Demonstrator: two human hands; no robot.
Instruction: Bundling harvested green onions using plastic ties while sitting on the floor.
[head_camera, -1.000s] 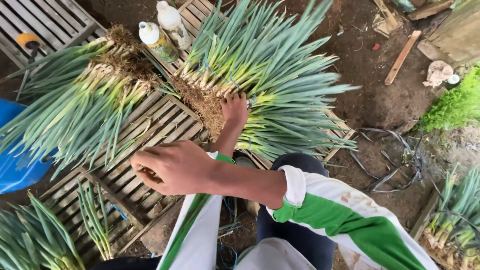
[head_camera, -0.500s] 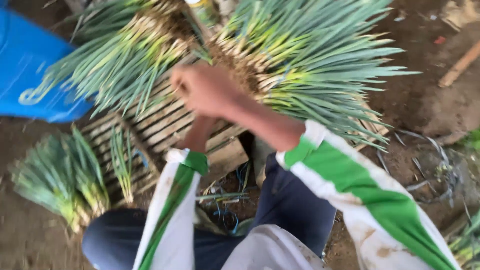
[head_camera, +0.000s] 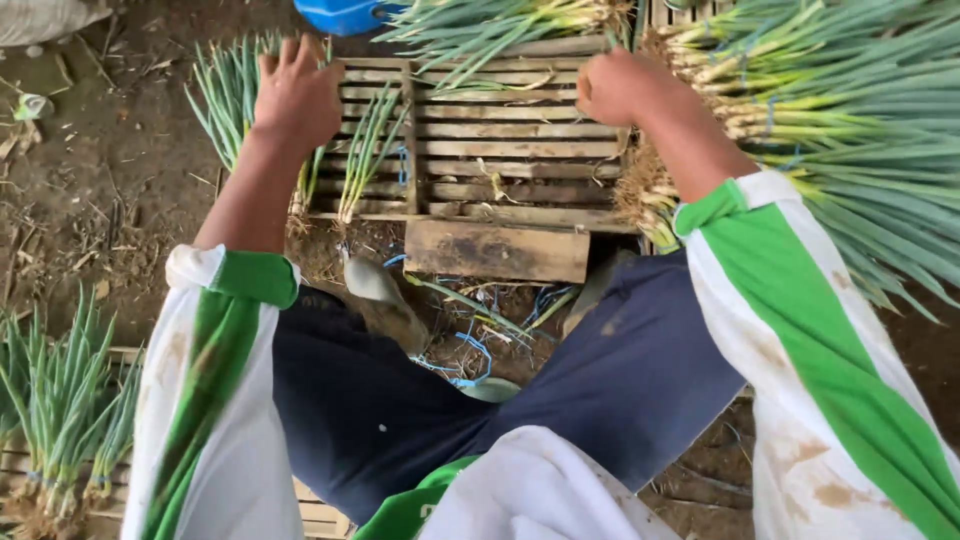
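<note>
Two hands work over a wooden slatted pallet (head_camera: 500, 150) lying on bare earth. At the far left, near the person's left sleeve, a tied bundle of green onions (head_camera: 55, 410) stands with roots down on another slatted piece. Further along, the left hand (head_camera: 297, 95) rests palm down at the pallet's left edge, its grip spread, fingers laid over a thin bunch of green onions (head_camera: 225, 95) without visibly closing on it. A second slim bunch (head_camera: 368, 150) lies just beside it across the slats. The pallet's middle is bare wood, with a loose board (head_camera: 497, 250) at its near edge and blue twine (head_camera: 465, 360) scattered on the ground between the person's legs. To the right, the right hand (head_camera: 620, 88) is pressed into a fist at the root end of a large heap of green onions (head_camera: 830, 130) covering the pallet's right edge; what it pinches I cannot tell. Judging by this, most onions remain in the heap, few lie set aside.
</note>
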